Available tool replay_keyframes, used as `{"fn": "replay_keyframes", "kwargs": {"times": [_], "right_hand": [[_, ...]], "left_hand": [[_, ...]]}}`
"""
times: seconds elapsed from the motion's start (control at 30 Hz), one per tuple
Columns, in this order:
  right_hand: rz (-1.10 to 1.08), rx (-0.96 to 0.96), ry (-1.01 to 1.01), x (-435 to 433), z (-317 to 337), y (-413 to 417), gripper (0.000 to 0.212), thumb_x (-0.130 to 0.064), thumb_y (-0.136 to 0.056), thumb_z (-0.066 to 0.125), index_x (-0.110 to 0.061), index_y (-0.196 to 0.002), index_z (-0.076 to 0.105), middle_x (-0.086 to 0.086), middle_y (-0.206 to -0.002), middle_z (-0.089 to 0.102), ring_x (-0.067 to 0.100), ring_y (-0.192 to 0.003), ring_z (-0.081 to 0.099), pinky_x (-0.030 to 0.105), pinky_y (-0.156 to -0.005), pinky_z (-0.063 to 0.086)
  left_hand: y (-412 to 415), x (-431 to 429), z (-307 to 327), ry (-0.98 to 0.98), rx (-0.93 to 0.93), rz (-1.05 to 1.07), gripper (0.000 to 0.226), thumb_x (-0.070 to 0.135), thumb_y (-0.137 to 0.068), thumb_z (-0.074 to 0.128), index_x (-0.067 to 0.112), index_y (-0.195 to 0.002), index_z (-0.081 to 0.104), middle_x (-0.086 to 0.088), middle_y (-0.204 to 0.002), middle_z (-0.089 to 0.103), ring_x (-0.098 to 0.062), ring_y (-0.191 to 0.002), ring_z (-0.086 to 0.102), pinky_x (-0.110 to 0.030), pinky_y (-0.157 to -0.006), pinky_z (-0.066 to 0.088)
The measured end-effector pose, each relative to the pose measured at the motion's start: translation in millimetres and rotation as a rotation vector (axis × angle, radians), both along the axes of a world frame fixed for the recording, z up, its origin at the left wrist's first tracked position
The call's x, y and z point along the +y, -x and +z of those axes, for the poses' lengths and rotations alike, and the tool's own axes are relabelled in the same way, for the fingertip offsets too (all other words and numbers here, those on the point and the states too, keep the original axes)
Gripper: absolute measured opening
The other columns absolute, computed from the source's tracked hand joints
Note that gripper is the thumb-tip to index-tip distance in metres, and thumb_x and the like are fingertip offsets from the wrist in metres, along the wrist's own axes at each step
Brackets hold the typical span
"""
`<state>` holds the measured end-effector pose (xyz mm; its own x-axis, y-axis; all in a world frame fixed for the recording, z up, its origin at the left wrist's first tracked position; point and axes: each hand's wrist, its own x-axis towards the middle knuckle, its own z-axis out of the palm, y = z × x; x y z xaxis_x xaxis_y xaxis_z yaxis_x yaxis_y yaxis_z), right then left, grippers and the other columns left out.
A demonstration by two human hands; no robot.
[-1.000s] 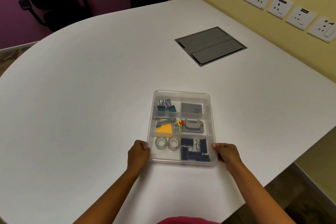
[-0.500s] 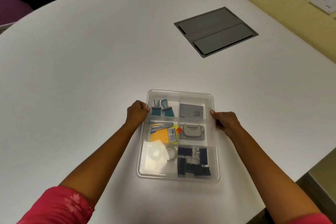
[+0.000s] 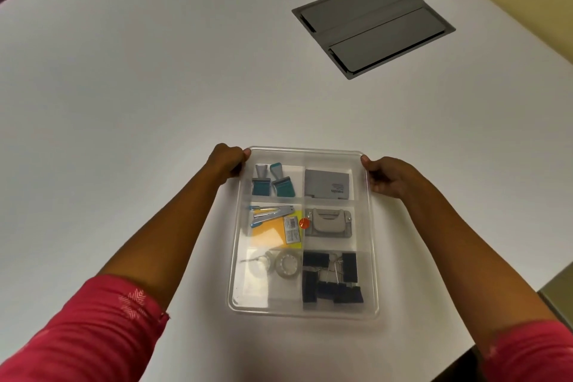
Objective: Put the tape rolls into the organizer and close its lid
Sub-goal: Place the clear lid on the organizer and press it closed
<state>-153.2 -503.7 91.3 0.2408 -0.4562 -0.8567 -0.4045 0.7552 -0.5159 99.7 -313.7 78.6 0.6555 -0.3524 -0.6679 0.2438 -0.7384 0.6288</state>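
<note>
A clear plastic organizer (image 3: 373,257) with six compartments lies on the white table, its transparent lid lying flat over it. Two clear tape rolls (image 3: 286,263) sit in the near-left compartment, seen through the lid. My left hand (image 3: 228,161) grips the far-left corner of the organizer, thumb on the top edge. At the far-right corner my right hand (image 3: 386,175) grips the rim the same way.
Other compartments hold teal stamps (image 3: 273,184), a grey card box (image 3: 327,184), a stapler with sticky notes (image 3: 274,225), a grey hole punch (image 3: 328,222) and black binder clips (image 3: 331,279). A grey cable hatch (image 3: 372,25) is set into the table (image 3: 124,87) at the far right. The table edge runs close on the right.
Both hands slid from the near corners of the organizer along its sides to the far corners. The view tilted down and closer.
</note>
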Motion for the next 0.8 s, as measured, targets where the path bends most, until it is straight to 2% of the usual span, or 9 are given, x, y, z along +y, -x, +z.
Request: {"fn": "replay_keyframes", "kwargs": {"times": [0.17, 0.23, 0.3, 0.33, 0.43, 0.5, 0.57, 0.67, 0.8], "right_hand": [[-0.014, 0.001, 0.009, 1.2, 0.4, -0.7, 0.011, -0.011, -0.087, 0.067, -0.006, -0.085, 0.057, 0.004, -0.075, 0.059, 0.015, -0.065, 0.055, 0.03, -0.058, 0.049], [-0.017, 0.004, 0.09, 7.3, 1.6, 1.1, 0.014, -0.013, -0.085, 0.07, -0.005, -0.082, 0.059, 0.006, -0.075, 0.06, 0.016, -0.065, 0.055, 0.029, -0.059, 0.05], [0.03, 0.057, 0.305, 19.0, 0.1, 3.8, 0.016, -0.015, -0.084, 0.071, -0.003, -0.087, 0.061, 0.011, -0.081, 0.062, 0.019, -0.069, 0.056, 0.031, -0.065, 0.052], [0.06, 0.093, 0.453, 27.3, -1.3, 6.0, 0.019, -0.015, -0.086, 0.069, -0.004, -0.098, 0.061, 0.012, -0.09, 0.063, 0.02, -0.073, 0.056, 0.034, -0.072, 0.053], [0.207, 0.114, 0.905, 63.5, -1.7, 17.6, 0.039, -0.008, -0.093, 0.055, -0.016, -0.129, 0.043, 0.008, -0.113, 0.058, 0.021, -0.096, 0.057, 0.035, -0.091, 0.047], [0.307, 0.107, 1.094, 93.1, -5.7, 28.1, 0.044, -0.014, -0.096, 0.05, -0.016, -0.138, 0.037, 0.009, -0.135, 0.05, 0.023, -0.121, 0.047, 0.033, -0.103, 0.035], [0.391, 0.177, 1.19, 118.8, -13.3, 39.2, 0.051, -0.028, -0.098, 0.046, -0.015, -0.144, 0.03, 0.009, -0.149, 0.037, 0.025, -0.137, 0.031, 0.038, -0.111, 0.022], [0.522, 0.295, 1.26, 139.1, -23.5, 47.3, 0.062, -0.042, -0.096, 0.036, -0.015, -0.148, 0.017, 0.007, -0.157, 0.019, 0.026, -0.145, 0.01, 0.045, -0.117, 0.005], [0.589, 0.344, 1.286, 142.7, -31.3, 48.8, 0.066, -0.043, -0.094, 0.032, -0.014, -0.149, 0.011, 0.007, -0.159, 0.011, 0.025, -0.146, 0.002, 0.048, -0.119, 0.002]], "left_hand": [[-0.4, 0.4, 1.6, 0.033, 0.053, 0.035, 0.026, 0.021, -0.09, 0.061, 0.0, -0.104, 0.054, -0.015, -0.101, 0.056, -0.028, -0.091, 0.055, -0.033, -0.08, 0.049], [4.0, 4.8, 2.1, 0.063, 0.008, 0.032, 0.031, 0.022, -0.089, 0.062, 0.0, -0.11, 0.058, -0.019, -0.106, 0.06, -0.028, -0.093, 0.057, -0.036, -0.089, 0.051], [15.3, 13.9, 3.8, 0.106, -0.145, -0.025, 0.029, 0.022, -0.09, 0.061, 0.002, -0.111, 0.062, -0.02, -0.117, 0.064, -0.029, -0.101, 0.06, -0.041, -0.099, 0.05], [23.9, 20.3, 5.1, 0.117, -0.258, -0.074, 0.031, 0.02, -0.091, 0.059, 0.002, -0.116, 0.062, -0.018, -0.122, 0.063, -0.031, -0.108, 0.06, -0.04, -0.102, 0.048], [59.3, 46.3, 4.8, 0.192, -0.544, -0.241, 0.043, 0.017, -0.097, 0.048, 0.01, -0.139, 0.045, -0.011, -0.144, 0.049, -0.028, -0.131, 0.049, -0.034, -0.108, 0.038], [83.9, 66.2, -0.9, 0.2, -0.611, -0.338, 0.052, 0.03, -0.1, 0.036, 0.017, -0.149, 0.025, -0.004, -0.157, 0.03, -0.023, -0.144, 0.031, -0.037, -0.116, 0.028], [104.3, 83.9, -7.4, 0.157, -0.636, -0.404, 0.067, 0.052, -0.095, 0.019, 0.02, -0.152, 0.011, 0.0, -0.162, 0.013, -0.019, -0.149, 0.013, -0.042, -0.122, 0.015], [122.0, 99.6, -15.0, 0.118, -0.658, -0.445, 0.093, 0.077, -0.077, -0.006, 0.022, -0.151, 0.004, 0.001, -0.162, 0.006, -0.018, -0.15, 0.004, -0.04, -0.123, 0.004], [126.3, 102.6, -19.4, 0.115, -0.685, -0.467, 0.097, 0.084, -0.069, -0.01, 0.026, -0.146, -0.001, 0.0, -0.162, 0.006, -0.02, -0.15, 0.004, -0.042, -0.123, 0.003]]}}
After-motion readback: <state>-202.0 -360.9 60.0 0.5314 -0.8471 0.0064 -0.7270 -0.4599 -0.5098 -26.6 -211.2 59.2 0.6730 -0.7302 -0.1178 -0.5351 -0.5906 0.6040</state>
